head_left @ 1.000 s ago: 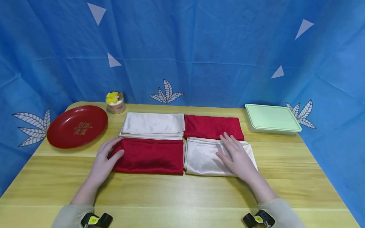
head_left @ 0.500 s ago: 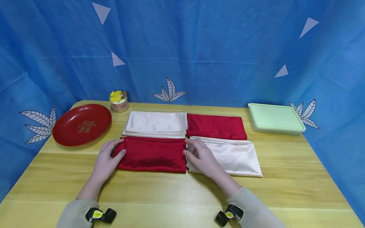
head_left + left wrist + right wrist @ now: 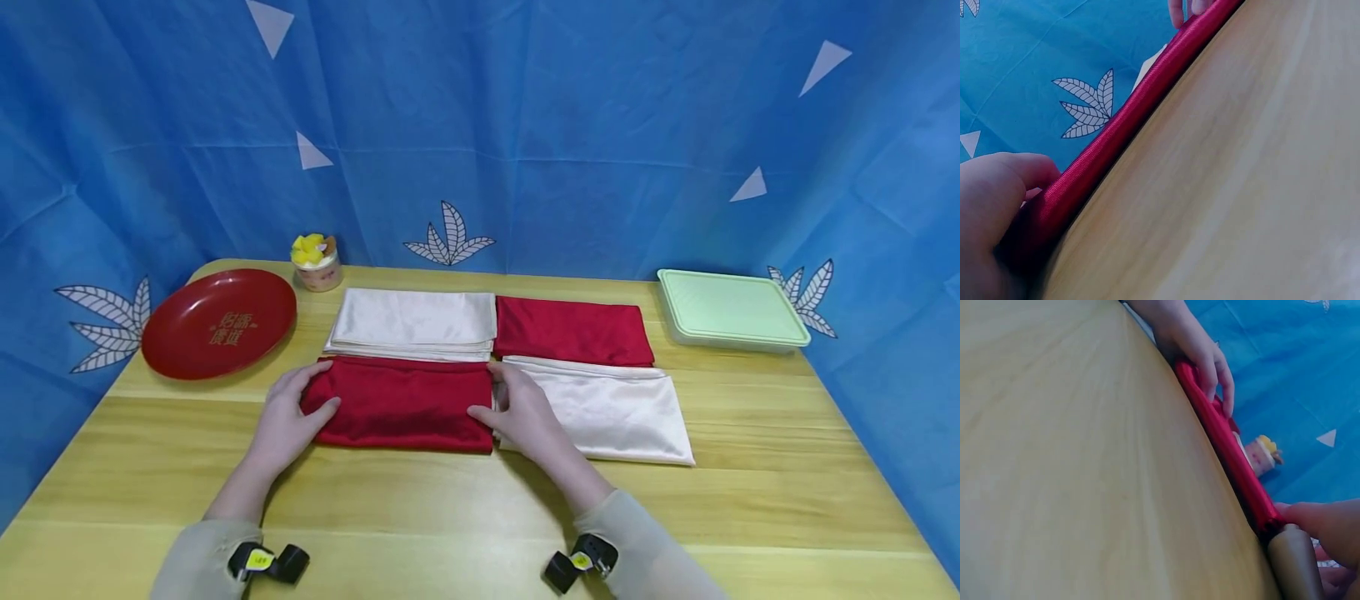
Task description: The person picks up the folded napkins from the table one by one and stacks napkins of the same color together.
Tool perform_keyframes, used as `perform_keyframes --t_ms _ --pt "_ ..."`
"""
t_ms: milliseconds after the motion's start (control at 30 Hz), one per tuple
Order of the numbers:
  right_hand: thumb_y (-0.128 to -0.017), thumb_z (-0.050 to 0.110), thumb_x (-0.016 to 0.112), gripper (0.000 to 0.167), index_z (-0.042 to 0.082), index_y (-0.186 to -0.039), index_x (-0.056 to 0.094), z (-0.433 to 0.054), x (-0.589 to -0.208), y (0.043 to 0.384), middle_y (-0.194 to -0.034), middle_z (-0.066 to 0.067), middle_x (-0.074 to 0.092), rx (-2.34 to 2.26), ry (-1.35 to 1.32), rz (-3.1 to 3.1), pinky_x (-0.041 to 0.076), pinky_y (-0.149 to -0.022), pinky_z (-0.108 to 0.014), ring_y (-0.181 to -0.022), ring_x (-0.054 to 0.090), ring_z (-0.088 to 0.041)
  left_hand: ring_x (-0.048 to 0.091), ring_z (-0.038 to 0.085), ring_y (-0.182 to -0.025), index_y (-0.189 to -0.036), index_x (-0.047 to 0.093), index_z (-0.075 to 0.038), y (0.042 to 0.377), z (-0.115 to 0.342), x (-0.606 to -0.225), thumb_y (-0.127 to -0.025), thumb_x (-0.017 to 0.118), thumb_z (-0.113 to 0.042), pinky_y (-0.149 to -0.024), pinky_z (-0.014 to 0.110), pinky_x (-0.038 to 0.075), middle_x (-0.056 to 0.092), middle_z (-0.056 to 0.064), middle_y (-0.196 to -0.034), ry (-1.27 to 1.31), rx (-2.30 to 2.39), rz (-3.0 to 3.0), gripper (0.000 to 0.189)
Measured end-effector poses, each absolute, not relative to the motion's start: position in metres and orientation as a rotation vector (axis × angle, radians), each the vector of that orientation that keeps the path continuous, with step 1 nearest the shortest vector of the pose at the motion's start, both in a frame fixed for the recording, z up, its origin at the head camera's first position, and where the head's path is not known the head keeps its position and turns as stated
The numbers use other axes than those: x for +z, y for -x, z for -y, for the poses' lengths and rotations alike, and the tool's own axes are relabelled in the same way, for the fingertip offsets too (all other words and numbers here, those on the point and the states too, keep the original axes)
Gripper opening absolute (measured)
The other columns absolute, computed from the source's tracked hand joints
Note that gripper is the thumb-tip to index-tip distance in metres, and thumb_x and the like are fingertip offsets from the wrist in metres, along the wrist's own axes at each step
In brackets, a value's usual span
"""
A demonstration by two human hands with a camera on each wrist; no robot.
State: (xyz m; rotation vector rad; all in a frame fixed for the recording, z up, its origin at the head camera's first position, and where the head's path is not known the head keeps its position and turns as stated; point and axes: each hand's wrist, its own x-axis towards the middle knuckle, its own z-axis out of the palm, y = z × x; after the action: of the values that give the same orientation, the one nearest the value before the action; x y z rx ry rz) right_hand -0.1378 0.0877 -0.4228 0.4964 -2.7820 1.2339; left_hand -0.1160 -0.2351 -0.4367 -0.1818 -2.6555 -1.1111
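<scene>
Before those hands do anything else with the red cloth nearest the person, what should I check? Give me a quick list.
1. Left hand at the left end of the front red cloth: ok.
2. Right hand at its right end: ok, thumb over the edge.
3. Secure grip at both ends: cannot tell; the fingers' undersides are hidden.
4. Cloth folded and lying on the table: ok.
5. Wide gap to the front white cloth: not ok; they lie close side by side.
6. Red plate and small cup apart from both hands: ok.
</scene>
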Motion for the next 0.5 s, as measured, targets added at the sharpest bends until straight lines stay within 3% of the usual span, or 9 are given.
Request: perform_keyframes --t_ms 167,300,433,500 --pt "-0.075 0.016 0.081 0.064 0.002 -0.13 0.053 -0.0832 -0.4242 0.1388 -0.107 -0.011 0.062 1.154 -0.551 2.797 0.047 -0.085 -0.04 -0.097 0.056 -0.026 0.041 0.045 -0.115 -0.125 0.057 -0.002 0.1159 0.2346 -0.436 -0.083 0.07 -0.007 -0.096 0.058 0.032 0.052 0.029 -0.123 0.25 -1.086 2.691 0.045" --pt "-0.078 0.017 0.079 0.055 0.01 -0.128 0.056 -0.0816 -0.4247 0.1373 -0.112 -0.009 0.063 1.14 -0.528 2.832 0.044 -0.094 -0.044 -0.102 0.055 -0.029 0.044 0.042 -0.112 -0.122 0.06 -0.004 0.1153 0.2337 -0.4358 -0.085 0.069 -0.007 -0.095 0.055 0.034 0.056 0.026 -0.121 0.272 -1.107 2.719 0.039" --pt "-0.079 0.015 0.078 0.04 0.013 -0.118 0.065 -0.0822 -0.4278 0.1367 -0.105 -0.003 0.065 1.113 -0.573 2.798 0.046 -0.085 -0.04 -0.089 0.053 -0.024 0.047 0.039 -0.111 -0.12 0.062 -0.006 0.1141 0.2332 -0.4347 -0.087 0.067 -0.009 -0.094 0.054 0.036 0.058 0.022 -0.121 0.252 -1.154 2.736 0.033" --pt "-0.08 0.014 0.078 0.034 0.014 -0.112 0.069 -0.0825 -0.4294 0.1369 -0.1 -0.001 0.067 1.113 -0.601 2.77 0.046 -0.075 -0.035 -0.082 0.05 -0.02 0.049 0.037 -0.112 -0.119 0.063 -0.007 0.113 0.2332 -0.435 -0.088 0.066 -0.008 -0.095 0.053 0.037 0.058 0.021 -0.121 0.237 -1.196 2.72 0.031"
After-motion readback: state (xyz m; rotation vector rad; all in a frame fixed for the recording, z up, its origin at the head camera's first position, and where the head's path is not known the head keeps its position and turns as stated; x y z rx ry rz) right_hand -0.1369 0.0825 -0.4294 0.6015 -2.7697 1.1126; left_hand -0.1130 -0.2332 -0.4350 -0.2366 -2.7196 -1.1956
